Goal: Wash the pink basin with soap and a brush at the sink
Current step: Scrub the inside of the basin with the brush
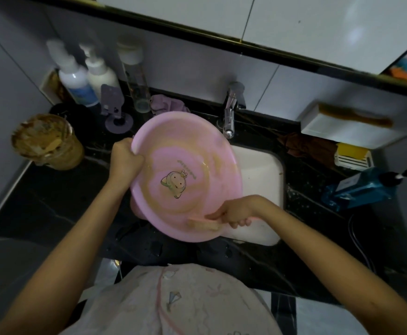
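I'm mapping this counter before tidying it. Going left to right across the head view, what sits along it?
Brown-smeared round tub → purple plastic stand → pink plastic basin → crumpled brown cloth → yellow bar in a white dish.

The basin held by the fingers of the left hand is made of smooth, shiny pink plastic. Beyond those fingers, shiny metal is seen on the tap. Around them, the counter is glossy and black.
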Available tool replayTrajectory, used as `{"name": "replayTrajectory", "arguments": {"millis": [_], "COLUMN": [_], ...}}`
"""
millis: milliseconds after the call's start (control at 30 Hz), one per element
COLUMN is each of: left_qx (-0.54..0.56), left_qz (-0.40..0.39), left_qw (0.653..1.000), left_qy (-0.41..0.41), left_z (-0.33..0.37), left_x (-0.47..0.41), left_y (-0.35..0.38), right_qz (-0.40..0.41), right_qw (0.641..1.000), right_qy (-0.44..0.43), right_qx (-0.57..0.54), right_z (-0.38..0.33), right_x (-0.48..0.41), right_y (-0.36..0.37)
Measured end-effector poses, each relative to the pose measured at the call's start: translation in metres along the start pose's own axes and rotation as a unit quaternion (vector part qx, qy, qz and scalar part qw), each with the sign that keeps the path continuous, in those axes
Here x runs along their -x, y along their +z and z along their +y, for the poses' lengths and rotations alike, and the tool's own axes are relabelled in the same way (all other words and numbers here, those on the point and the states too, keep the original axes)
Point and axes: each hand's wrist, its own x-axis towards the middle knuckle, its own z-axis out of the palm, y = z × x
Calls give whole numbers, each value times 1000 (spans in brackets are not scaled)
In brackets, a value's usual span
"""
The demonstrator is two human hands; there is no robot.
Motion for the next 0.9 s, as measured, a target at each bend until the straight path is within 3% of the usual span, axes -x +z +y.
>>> {"name": "replayTrajectory", "arguments": {"millis": [67,167,267,367,433,500,600,633,700,767,867,900], "left_qx": [1,-13,-39,-75,-104,-130,-154,-162,-174,-188,-204,-212], "left_qz": [-16,-42,-80,-122,-147,-171,-200,-212,-240,-264,-280,-284], "left_qw": [1000,999,995,989,984,977,968,964,955,946,938,935], "left_qy": [7,25,35,27,15,7,2,3,3,1,4,7], "left_z": [2,4,10,18,24,31,42,47,56,63,69,71], "left_x": [-3,-10,-20,-39,-54,-69,-83,-85,-86,-89,-92,-91], "left_y": [1,4,3,3,4,4,7,11,19,26,33,35], "right_qz": [55,242,390,447,416,341,87,15,-23,53,308,389], "right_qw": [996,956,900,843,857,908,983,987,980,972,936,906], "right_qy": [61,143,114,68,72,83,104,114,138,153,142,103], "right_qx": [16,82,156,291,296,228,126,114,142,173,89,131], "right_z": [11,17,2,1,5,5,4,2,5,6,9,12], "right_x": [-9,-18,-16,-20,-24,-29,-21,-12,-3,-5,-7,-8], "right_y": [-14,-46,-80,-101,-96,-81,-63,-62,-65,-73,-89,-96]}}
